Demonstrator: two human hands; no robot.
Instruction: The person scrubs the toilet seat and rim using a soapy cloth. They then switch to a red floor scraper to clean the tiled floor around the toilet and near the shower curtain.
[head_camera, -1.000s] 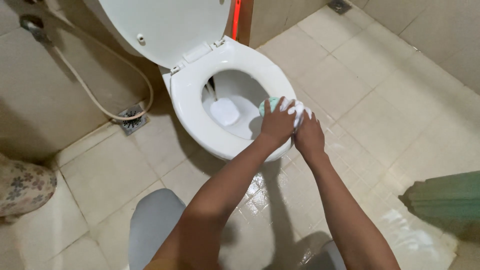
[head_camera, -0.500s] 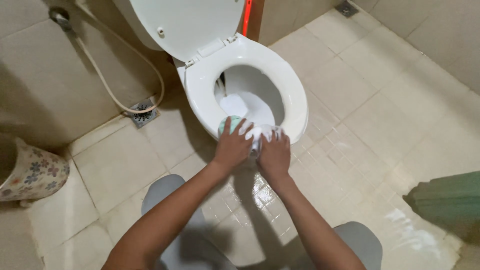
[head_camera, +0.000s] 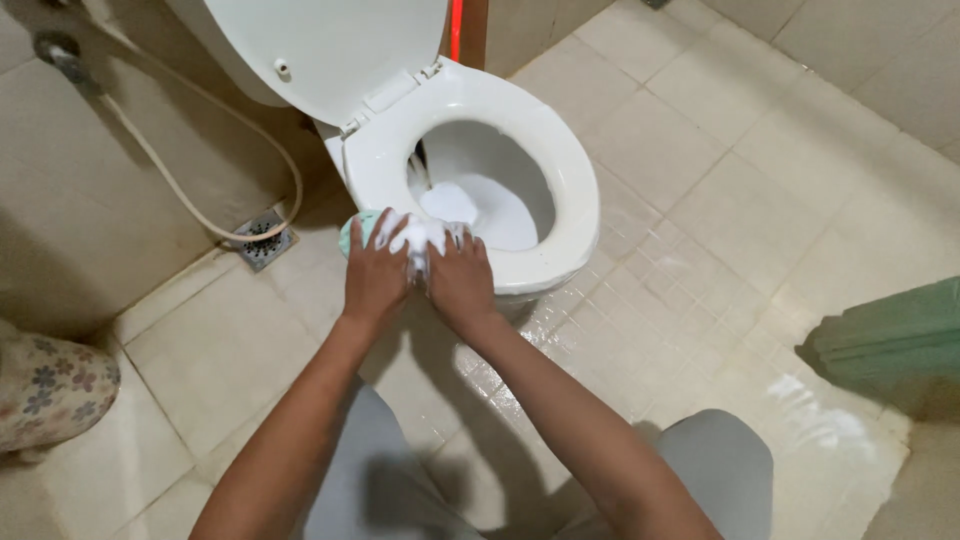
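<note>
Sponge (head_camera: 365, 228) mostly under both hands

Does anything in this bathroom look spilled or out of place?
Yes: the floor tiles right of the toilet seat shine wet, as if water has pooled there. White foam covers the green sponge under the left hand and right hand. Nothing looks broken.

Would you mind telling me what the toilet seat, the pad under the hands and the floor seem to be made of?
Toilet seat: probably hard plastic, glossy white with soft highlights. Pad: seemingly a sponge or cloth, pale green, covered in white foam, pressed by the left hand and right hand. Floor: glazed beige ceramic tiles with grout lines and a wet sheen.
</note>
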